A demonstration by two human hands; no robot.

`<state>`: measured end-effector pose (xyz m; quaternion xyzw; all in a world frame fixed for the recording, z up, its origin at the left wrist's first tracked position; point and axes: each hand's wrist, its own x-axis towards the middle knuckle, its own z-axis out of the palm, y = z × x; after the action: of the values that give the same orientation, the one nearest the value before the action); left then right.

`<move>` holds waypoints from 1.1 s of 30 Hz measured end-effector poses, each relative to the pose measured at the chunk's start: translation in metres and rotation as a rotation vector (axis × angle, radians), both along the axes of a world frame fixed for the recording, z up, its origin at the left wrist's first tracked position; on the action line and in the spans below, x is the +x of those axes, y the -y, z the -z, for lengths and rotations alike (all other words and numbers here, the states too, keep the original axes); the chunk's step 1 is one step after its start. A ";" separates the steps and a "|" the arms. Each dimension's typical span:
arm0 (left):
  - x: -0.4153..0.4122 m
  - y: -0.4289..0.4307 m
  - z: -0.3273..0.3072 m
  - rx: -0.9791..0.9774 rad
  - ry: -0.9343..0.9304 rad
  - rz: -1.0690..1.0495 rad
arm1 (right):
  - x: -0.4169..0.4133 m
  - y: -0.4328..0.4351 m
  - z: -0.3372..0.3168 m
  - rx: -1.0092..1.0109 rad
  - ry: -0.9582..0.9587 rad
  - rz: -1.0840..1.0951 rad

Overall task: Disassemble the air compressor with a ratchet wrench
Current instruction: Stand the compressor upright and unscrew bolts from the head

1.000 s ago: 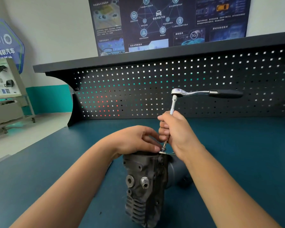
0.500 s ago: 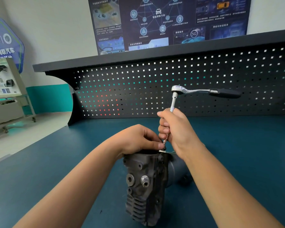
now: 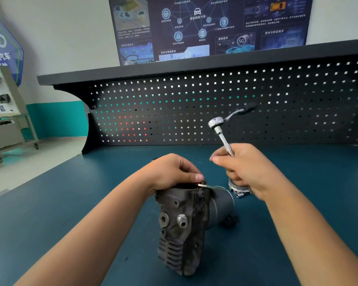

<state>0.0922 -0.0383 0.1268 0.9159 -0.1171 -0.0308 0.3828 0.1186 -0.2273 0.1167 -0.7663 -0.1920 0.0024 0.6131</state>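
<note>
While it stands on end on the bench (image 3: 70, 203), the compressor (image 3: 182, 223) is steadied from above by the left hand (image 3: 172, 172).
Compressor is a cast metal body with fins low down and a motor can on its right side. I'd judge it heavy, rigid and tippy stood like this, so hold the thick casting at the top rim, not the fins or the fitting. Left hand is curled over that rim, fingertips at a thin bright plate (image 3: 203, 185). Right hand (image 3: 250, 168) is wrapped round the extension bar of the ratchet wrench (image 3: 221, 133), which is tilted and apart from the compressor; bar tip hidden, handle blurred. Small silver part (image 3: 239, 189) lies on the bench, half hidden by the right hand.
</note>
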 end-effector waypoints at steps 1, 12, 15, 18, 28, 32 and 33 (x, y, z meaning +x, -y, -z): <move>0.000 0.000 0.000 -0.006 0.000 -0.004 | -0.003 0.004 0.009 -0.037 -0.004 0.002; 0.002 0.001 0.004 -0.120 0.005 -0.036 | -0.020 0.007 0.066 -0.114 0.191 0.192; 0.004 -0.001 0.005 -0.275 -0.067 -0.033 | -0.019 0.000 0.065 -0.031 0.215 0.268; 0.006 -0.006 0.006 -0.438 -0.119 -0.023 | -0.018 -0.005 0.061 0.084 0.217 0.292; -0.033 -0.124 0.058 -0.628 -0.032 -0.437 | -0.022 -0.013 0.041 0.269 0.267 0.318; -0.047 -0.161 0.092 -0.525 0.029 -0.667 | -0.026 -0.023 0.035 0.326 0.227 0.298; -0.048 -0.167 0.101 -0.480 0.069 -0.730 | -0.028 -0.025 0.034 0.356 0.217 0.294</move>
<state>0.0442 0.1290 0.0263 0.7827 0.1978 0.1654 0.5664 0.0910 -0.2024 0.0825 -0.6618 -0.1404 -0.2030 0.7079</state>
